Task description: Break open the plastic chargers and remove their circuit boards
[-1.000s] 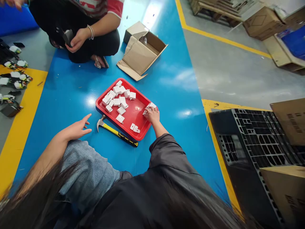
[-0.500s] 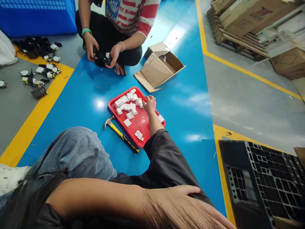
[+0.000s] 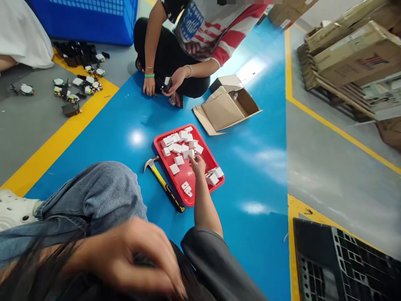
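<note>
Lying in a red tray (image 3: 184, 172), white power adapters (image 3: 178, 160) were clustered toward the far edge and at the right corner. One adapter (image 3: 188, 154) was touched by the right hand (image 3: 198, 165); whether pinched could not be told. The left hand (image 3: 125, 246), curled, was held well apart, its grip blurred. A claw hammer (image 3: 161, 179) was laid beside the left edge.

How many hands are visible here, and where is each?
4: the right hand at white blocks in the red tray; the left hand, blurred, near the camera; a co-worker's lowered hand; and the co-worker's other hand, holding a black piece. More may be hidden.
</note>
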### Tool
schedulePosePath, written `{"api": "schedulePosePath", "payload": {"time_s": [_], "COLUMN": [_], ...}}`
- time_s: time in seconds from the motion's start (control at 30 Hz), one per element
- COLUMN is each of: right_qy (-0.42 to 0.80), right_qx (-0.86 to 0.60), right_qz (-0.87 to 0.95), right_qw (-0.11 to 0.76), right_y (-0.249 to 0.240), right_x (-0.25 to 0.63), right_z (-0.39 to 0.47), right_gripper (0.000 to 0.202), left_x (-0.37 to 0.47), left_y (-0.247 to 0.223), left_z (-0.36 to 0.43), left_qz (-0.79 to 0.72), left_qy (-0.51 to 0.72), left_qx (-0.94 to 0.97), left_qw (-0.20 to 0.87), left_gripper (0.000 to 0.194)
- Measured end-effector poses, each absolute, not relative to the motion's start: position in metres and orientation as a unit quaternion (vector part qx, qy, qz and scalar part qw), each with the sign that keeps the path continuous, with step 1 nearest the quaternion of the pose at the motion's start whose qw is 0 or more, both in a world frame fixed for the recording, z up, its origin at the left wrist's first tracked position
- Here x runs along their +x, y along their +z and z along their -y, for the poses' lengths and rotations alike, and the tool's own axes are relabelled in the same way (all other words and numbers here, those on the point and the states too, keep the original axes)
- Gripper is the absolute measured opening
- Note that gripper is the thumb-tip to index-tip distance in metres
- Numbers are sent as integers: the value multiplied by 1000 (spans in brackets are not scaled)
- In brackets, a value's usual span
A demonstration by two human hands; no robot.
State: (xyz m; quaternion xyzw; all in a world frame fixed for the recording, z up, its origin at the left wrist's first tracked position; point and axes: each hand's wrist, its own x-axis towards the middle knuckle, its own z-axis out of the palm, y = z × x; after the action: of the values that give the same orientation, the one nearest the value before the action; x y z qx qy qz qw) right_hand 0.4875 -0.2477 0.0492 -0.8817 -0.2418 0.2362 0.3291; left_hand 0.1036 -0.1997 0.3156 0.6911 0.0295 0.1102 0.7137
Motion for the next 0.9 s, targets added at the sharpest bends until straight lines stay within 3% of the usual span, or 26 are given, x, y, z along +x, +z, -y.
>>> {"api": "schedulePosePath", "payload": {"time_s": [0.1, 0.17, 0.3, 0.43, 0.5, 0.6, 0.7, 0.8, 0.9], "right_qy": [388, 463, 587, 621, 598, 470, 314, 209, 174], "right_qx": [-758, -701, -615, -564, -568, -649, -749, -824, -857], "right_qz": [254, 275, 395, 520, 550, 564, 525, 491, 480], "right_qw": [459, 467, 348, 159, 127, 203, 254, 191, 70], "right_y": [63, 67, 60, 44, 39, 38, 39, 32, 18], "right_x": [446, 407, 329, 274, 261, 261, 278, 297, 309], "right_z": [230, 204, 129, 48, 26, 41, 112, 208, 280], "right_gripper": [52, 50, 47, 42, 35, 39, 50, 51, 53], "left_x": [63, 41, 11, -3, -3, 8, 24, 37, 45], "left_y": [297, 279, 225, 161, 134, 106, 88, 74, 65], "left_z": [147, 114, 61, 26, 14, -3, -24, -43, -48], "left_qz": [-272, -442, -521, -481, -437, -365, -293, -260, -289], "left_qy": [157, 215, 184, 41, -29, -85, -114, -174, -216], "left_qx": [639, 623, 682, 796, 835, 875, 910, 923, 907], "left_qw": [703, 609, 478, 366, 333, 307, 271, 225, 216], "left_gripper": [18, 20, 37, 48, 53, 59, 70, 78, 75]}}
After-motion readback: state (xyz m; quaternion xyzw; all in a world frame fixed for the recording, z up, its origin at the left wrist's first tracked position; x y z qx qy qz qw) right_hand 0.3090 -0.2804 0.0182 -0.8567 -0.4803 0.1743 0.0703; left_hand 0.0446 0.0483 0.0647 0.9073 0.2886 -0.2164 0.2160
